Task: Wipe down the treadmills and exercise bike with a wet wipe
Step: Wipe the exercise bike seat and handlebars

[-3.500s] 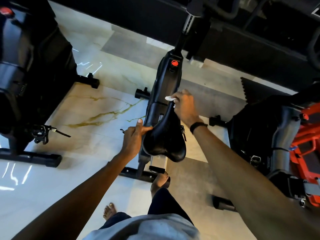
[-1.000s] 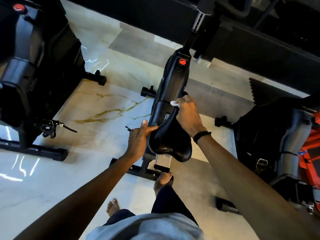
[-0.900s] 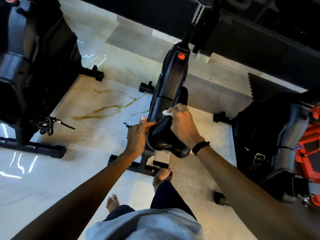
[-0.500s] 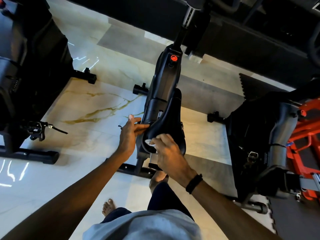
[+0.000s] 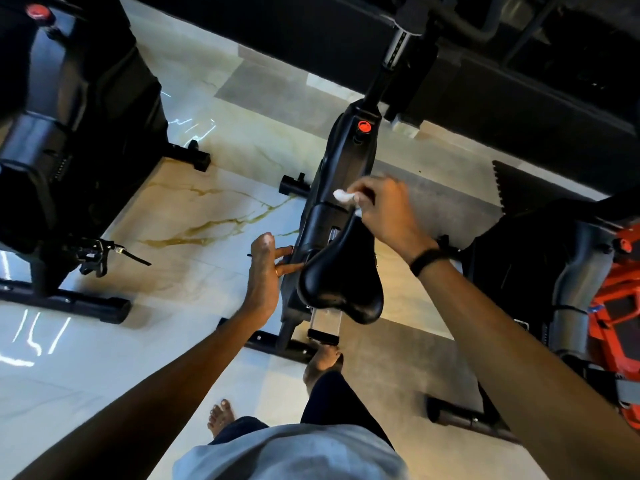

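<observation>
Legible text, labels, brands, numbers, signs: none. Exercise bike (image 5: 341, 188) shows a red knob (image 5: 363, 126) with no readable marking.

Glossy pale marble floor (image 5: 104, 358) with gold veins, catching white light streaks at 9 o'clock. A grey matte tile strip (image 5: 277, 95) runs toward 12 o'clock; a dark notched mat (image 5: 519, 181) lies at 2 o'clock.

From my remote seat the room looked dim, machines nearly black. White glare streaked the glossy marble floor (image 5: 214, 216) toward nine o'clock. The right hand (image 5: 384, 209) smeared with motion blur, and the wide lens bent the edges.
</observation>
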